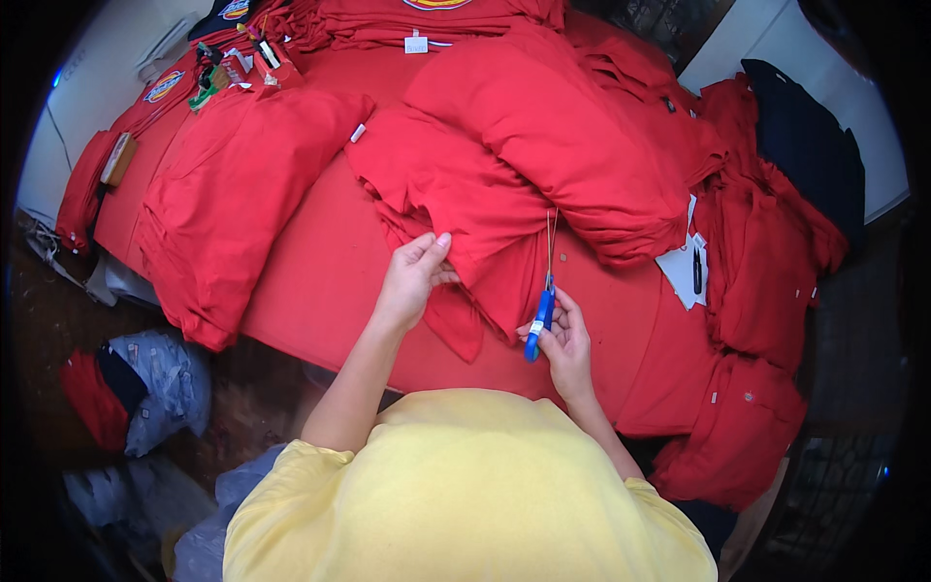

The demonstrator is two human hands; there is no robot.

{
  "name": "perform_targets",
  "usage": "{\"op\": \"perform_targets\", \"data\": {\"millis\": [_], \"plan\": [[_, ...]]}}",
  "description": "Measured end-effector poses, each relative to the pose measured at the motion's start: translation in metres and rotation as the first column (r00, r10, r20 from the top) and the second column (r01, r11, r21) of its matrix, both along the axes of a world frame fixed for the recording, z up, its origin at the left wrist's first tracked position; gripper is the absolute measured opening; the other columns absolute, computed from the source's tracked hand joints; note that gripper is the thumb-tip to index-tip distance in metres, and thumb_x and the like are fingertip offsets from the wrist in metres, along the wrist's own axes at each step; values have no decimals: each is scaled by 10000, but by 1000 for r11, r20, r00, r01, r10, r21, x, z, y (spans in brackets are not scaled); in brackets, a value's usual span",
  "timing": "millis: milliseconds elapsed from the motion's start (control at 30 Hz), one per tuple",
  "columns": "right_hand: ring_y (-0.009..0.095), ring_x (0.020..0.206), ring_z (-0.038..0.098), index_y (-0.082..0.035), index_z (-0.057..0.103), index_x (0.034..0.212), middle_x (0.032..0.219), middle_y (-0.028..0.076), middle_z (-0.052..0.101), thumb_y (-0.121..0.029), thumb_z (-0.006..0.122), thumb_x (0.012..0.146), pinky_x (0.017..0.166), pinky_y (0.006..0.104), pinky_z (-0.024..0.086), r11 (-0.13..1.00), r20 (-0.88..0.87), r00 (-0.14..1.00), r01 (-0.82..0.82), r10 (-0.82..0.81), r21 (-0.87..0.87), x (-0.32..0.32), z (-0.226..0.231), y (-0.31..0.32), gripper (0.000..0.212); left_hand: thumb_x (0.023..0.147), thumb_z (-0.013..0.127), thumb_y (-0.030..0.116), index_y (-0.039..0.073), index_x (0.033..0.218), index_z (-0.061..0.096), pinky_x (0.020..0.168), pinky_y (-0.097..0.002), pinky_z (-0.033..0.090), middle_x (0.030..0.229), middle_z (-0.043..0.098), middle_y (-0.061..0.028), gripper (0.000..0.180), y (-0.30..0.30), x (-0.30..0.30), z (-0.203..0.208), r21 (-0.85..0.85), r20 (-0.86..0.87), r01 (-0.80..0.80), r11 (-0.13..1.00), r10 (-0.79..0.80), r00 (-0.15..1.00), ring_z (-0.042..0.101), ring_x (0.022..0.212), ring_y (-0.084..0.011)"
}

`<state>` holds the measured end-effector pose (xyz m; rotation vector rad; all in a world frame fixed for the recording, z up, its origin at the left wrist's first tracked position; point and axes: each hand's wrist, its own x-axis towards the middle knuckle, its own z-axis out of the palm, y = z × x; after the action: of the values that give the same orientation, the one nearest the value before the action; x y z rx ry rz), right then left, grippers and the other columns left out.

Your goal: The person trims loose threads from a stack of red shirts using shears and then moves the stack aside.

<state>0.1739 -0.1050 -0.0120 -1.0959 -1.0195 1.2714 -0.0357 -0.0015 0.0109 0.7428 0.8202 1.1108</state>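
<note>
My left hand (pixel 415 279) pinches the near edge of a red garment (pixel 475 204), which lies rumpled in the middle of the table. Blue-handled scissors (pixel 541 320) are in my right hand (pixel 564 341); their long, thin blades point away from me, with the tips against the garment's right side. The blades look only slightly apart. Beyond the garment, a larger bundled heap of red cloth (pixel 572 136) overlaps it. The fingertips of my left hand are partly hidden by the fabric.
Another red garment pile (pixel 242 194) covers the table's left side. On the right sit a white paper with a black pen (pixel 697 271), stacked red clothes (pixel 766 262) and a dark garment (pixel 805 136). Small tools (pixel 262 60) stand at the far left. Plastic-wrapped bundles (pixel 160 388) lie below left.
</note>
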Motion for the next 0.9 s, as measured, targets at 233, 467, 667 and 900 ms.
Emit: {"op": "perform_targets", "data": {"millis": [233, 467, 667, 900], "plan": [[140, 894, 575, -6, 269, 1385, 1058, 97, 497, 74, 562, 842, 771, 266, 508, 997, -66, 996, 62, -59, 49, -19, 24, 17, 622, 921, 581, 177, 33, 855, 614, 572, -221, 488, 782, 645, -53, 162, -47, 34, -2, -81, -140, 303, 949, -312, 940, 618, 635, -111], [146, 1005, 538, -17, 316, 1347, 1078, 78, 515, 108, 601, 800, 861, 262, 452, 986, 114, 980, 162, -164, 24, -1, 14, 2, 630, 857, 667, 266, 14, 1104, 550, 573, -239, 518, 839, 650, -70, 372, -36, 45, -12, -23, -107, 344, 939, -344, 933, 626, 653, -128], [79, 885, 512, -27, 348, 1330, 991, 26, 487, 93, 640, 779, 783, 208, 450, 983, 214, 965, 169, -151, -68, 61, 17, -20, 636, 951, 493, 268, 9, 1292, 434, 1083, -456, 314, 1340, 474, -133, 432, 55, 6, -8, -222, 577, -36, 974, 161, 801, 431, 1258, -286], [66, 820, 473, -28, 363, 1322, 955, 16, 446, 107, 590, 793, 742, 197, 430, 987, 361, 929, 127, -85, -96, 74, 9, -17, 592, 986, 380, 301, -6, 1345, 377, 1115, -465, 255, 1393, 414, -171, 472, 132, -81, -33, -146, 609, -195, 970, 244, 755, 366, 1312, -315]]}}
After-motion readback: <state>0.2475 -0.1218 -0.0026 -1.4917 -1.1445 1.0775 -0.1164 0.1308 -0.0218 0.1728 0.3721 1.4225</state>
